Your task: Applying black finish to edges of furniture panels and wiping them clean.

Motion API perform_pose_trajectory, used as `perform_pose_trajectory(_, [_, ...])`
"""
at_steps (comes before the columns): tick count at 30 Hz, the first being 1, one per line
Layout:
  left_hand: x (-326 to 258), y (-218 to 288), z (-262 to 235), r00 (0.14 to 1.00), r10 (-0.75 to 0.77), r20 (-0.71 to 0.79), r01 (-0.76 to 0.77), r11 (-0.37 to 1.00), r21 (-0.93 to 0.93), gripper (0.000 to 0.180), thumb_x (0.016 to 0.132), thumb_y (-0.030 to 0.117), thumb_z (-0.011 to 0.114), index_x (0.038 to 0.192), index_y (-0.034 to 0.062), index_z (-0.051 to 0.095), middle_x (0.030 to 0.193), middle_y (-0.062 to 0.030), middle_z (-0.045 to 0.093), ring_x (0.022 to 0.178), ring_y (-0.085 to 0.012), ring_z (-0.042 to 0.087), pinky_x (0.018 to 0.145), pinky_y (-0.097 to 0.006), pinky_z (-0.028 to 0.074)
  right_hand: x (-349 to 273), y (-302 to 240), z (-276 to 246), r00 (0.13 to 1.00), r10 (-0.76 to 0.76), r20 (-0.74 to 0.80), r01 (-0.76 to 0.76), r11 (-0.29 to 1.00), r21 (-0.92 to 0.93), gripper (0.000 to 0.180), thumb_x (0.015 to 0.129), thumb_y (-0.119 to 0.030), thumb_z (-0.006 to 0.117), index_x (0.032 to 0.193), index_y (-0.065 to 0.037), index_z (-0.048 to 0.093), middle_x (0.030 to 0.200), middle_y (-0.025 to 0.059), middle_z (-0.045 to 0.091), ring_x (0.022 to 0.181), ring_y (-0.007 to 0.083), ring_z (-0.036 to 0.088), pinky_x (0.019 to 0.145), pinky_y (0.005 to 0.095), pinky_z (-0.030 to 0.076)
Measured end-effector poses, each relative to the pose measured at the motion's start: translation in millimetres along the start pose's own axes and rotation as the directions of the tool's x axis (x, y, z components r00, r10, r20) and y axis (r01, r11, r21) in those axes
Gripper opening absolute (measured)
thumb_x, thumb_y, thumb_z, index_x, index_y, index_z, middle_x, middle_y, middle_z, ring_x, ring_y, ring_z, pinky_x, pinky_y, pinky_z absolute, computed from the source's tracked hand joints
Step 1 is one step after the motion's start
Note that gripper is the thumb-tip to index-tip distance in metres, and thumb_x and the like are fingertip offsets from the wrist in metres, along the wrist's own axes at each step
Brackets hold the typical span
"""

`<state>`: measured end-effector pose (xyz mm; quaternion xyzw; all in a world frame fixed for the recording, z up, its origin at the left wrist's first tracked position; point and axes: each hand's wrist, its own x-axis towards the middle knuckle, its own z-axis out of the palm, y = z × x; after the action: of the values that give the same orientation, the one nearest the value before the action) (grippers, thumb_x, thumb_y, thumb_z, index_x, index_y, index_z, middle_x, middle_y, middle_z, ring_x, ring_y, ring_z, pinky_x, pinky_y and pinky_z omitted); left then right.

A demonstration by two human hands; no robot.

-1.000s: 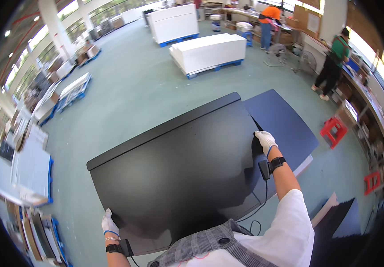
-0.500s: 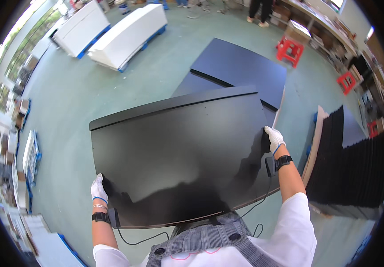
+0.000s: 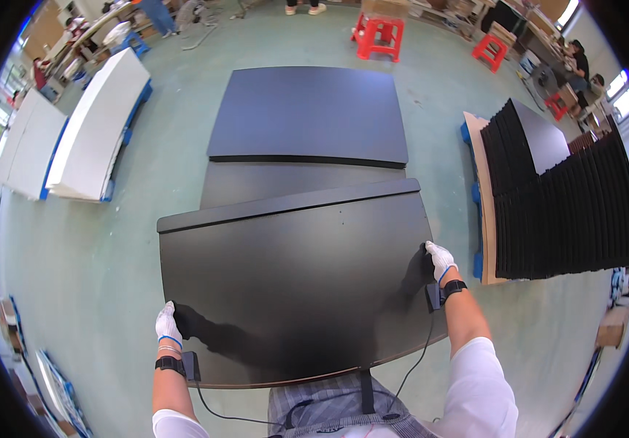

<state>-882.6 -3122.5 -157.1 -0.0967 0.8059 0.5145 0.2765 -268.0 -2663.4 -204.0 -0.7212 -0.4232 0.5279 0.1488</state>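
Observation:
A large black panel (image 3: 292, 285) with a raised lip along its far edge is held up in front of my body. My left hand (image 3: 169, 321), in a white glove with a blue cuff, grips its left edge. On the right edge my right hand (image 3: 441, 260), gloved the same way, closes round the panel. The fingers under the panel are hidden. Just beyond it lies a dark stack of similar panels (image 3: 307, 113), showing a bluish sheen and a raised strip; the held panel covers its near part.
To the right, many black panels (image 3: 562, 212) stand stacked on a blue pallet. White panel stacks (image 3: 99, 124) on pallets stand at the left. Red stools (image 3: 379, 36) are at the back, near a standing person's feet (image 3: 306, 10). Other people sit at far-right benches.
My view has turned to the right, so the dark stack now lies straight ahead and the standing stack shows more fully. Both hands still hold the black panel.

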Motion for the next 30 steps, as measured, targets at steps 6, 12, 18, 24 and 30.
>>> perform_pose_trajectory(6, [84,14,101,0.992,0.019,0.127,-0.034,0.992,0.121,0.046,0.091,0.033,0.062,0.123,-0.0007,0.060,0.120,-0.0094,0.062,0.110,-0.0225,0.056,0.097,-0.036,0.043,46,41,3,0.992,0.095,-0.077,-0.094,0.995,0.012,0.074,0.087,-0.044,0.064,0.139,0.004,0.044,0.142,0.0156,0.050,0.132,0.0279,0.044,0.109,0.0351,0.033])
perform_pose_trajectory(12, [165,-11,140,0.985,0.025,0.168,-0.034,0.998,0.050,0.032,0.093,0.028,0.061,0.111,0.0010,0.065,0.106,-0.0059,0.066,0.097,-0.0185,0.061,0.089,-0.032,0.048,72,38,27,0.983,0.135,-0.128,-0.123,0.987,0.101,0.074,0.087,-0.044,0.065,0.140,0.004,0.043,0.141,0.0166,0.050,0.132,0.0275,0.045,0.108,0.0347,0.034])
perform_pose_trajectory(18, [184,-21,167,0.976,-0.027,0.214,0.024,1.000,0.016,0.036,0.094,0.027,0.060,0.117,-0.0009,0.063,0.112,-0.0082,0.065,0.102,-0.0204,0.061,0.094,-0.034,0.047,85,18,50,0.966,0.147,-0.213,-0.161,0.986,-0.046,0.077,0.087,-0.045,0.065,0.141,0.005,0.041,0.141,0.0181,0.049,0.132,0.0278,0.044,0.108,0.0344,0.034])
perform_pose_trajectory(24, [186,-14,178,0.981,-0.006,0.193,-0.030,0.983,0.182,0.052,0.094,0.032,0.058,0.131,-0.0032,0.053,0.133,-0.0129,0.056,0.124,-0.0242,0.050,0.107,-0.035,0.034,95,4,60,0.972,0.150,-0.179,-0.173,0.978,-0.120,0.079,0.087,-0.044,0.065,0.142,0.005,0.039,0.143,0.0186,0.048,0.133,0.0288,0.043,0.109,0.0351,0.033])
perform_pose_trajectory(30, [210,-17,186,0.982,0.061,0.178,-0.122,0.926,0.357,0.055,0.094,0.034,0.060,0.132,-0.0047,0.051,0.132,-0.0146,0.056,0.123,-0.0250,0.051,0.106,-0.035,0.036,101,-3,64,0.970,0.126,-0.207,-0.162,0.972,-0.168,0.078,0.088,-0.043,0.063,0.144,0.004,0.036,0.145,0.0182,0.045,0.135,0.0288,0.042,0.110,0.0347,0.033])
